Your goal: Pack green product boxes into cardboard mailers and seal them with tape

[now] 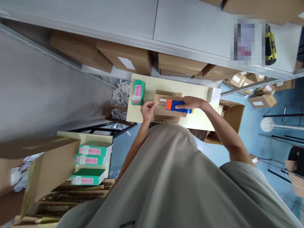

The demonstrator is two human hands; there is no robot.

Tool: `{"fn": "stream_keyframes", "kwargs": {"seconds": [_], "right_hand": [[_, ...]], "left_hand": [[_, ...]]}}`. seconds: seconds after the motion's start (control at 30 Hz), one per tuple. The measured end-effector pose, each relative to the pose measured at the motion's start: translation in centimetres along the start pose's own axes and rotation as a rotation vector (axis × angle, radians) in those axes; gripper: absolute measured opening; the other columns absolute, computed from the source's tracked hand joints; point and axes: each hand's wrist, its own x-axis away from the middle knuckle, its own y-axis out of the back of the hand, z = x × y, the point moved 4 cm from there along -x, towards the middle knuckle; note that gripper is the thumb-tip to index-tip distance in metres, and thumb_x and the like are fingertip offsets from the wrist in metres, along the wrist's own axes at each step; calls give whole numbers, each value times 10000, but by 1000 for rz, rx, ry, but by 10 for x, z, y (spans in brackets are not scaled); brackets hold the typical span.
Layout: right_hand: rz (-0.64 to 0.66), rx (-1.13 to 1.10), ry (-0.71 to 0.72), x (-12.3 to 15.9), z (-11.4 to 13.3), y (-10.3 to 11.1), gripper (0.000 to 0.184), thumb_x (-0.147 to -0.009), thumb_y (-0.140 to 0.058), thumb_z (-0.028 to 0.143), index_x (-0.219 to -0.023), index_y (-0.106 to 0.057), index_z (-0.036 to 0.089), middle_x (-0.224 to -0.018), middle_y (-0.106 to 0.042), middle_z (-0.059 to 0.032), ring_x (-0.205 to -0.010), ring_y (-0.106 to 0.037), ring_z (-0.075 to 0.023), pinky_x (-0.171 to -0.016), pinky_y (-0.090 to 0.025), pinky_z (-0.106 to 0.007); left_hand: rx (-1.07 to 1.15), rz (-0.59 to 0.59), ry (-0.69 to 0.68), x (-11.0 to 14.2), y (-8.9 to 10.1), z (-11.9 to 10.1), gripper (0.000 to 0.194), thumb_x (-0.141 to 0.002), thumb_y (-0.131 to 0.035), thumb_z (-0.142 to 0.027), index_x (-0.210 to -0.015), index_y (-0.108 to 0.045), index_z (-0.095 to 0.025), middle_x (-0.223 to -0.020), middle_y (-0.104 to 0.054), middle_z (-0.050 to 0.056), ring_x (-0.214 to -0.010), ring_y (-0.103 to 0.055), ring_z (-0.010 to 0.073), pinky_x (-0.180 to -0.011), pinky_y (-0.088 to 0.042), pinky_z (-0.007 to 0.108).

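Note:
A small brown cardboard box (166, 111) lies on a pale yellow table (201, 91). My right hand (193, 103) is closed round a blue and orange tape dispenser (178, 106) that rests on top of the box. My left hand (147, 109) pinches at the box's left end, apparently on a strip of tape. A green and pink product box (138, 92) stands on the table just left of the cardboard box.
Three more green and pink boxes (91, 161) are stacked on a lower table at left, beside a large cardboard box (47, 171). Cardboard cartons (125, 58) fill the shelf behind the table. An open carton (231, 115) stands to the right on the blue floor.

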Motion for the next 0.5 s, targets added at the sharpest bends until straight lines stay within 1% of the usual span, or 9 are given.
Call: {"fn": "stream_keyframes", "kwargs": {"seconds": [0.1, 0.2, 0.3, 0.4, 0.43, 0.5], "right_hand": [[50, -39, -22, 13, -5, 3, 710, -836, -820, 895, -920, -770, 192, -760, -778, -88, -780, -772, -270, -695, -585, -356], [138, -80, -98, 39, -22, 8, 771, -806, -801, 943, -875, -764, 175, -738, -782, -108, -711, -762, -258, -645, -587, -356], [184, -115, -182, 75, -52, 19, 789, -800, -800, 947, -839, -765, 160, -737, -789, -118, -670, -745, -229, -641, -591, -346], [172, -104, -292, 110, -87, 31, 751, -925, -730, 875, -809, -773, 134, -727, -784, -137, -636, -731, -184, -666, -567, -327], [160, -95, -336, 118, -99, 33, 727, -938, -738, 848, -798, -775, 135, -728, -786, -143, -625, -728, -184, -662, -563, -334], [136, -74, -412, 127, -118, 34, 664, -892, -826, 809, -772, -776, 158, -740, -798, -149, -612, -733, -213, -651, -573, -359]], "left_hand": [[10, 39, -1, 2, -7, -1, 262, -755, -904, -385, -884, -779, -194, -797, -767, 17, -750, -683, 177, -780, -554, 306], [11, 45, -19, 4, -9, -2, 269, -759, -893, -408, -874, -782, -192, -797, -765, 21, -762, -687, 182, -784, -552, 308], [2, 36, -21, 3, -9, -3, 268, -758, -883, -413, -865, -776, -192, -810, -773, 29, -776, -694, 185, -790, -558, 308], [-1, 39, -22, 2, -11, -3, 269, -748, -883, -409, -853, -767, -191, -803, -772, 31, -769, -691, 181, -782, -559, 302], [-4, 39, -19, 2, -12, -4, 271, -743, -884, -408, -850, -763, -191, -797, -770, 31, -764, -687, 180, -776, -558, 300], [-14, 38, -15, 2, -13, -5, 280, -739, -885, -415, -849, -755, -193, -794, -770, 33, -767, -683, 180, -766, -558, 295]]}}
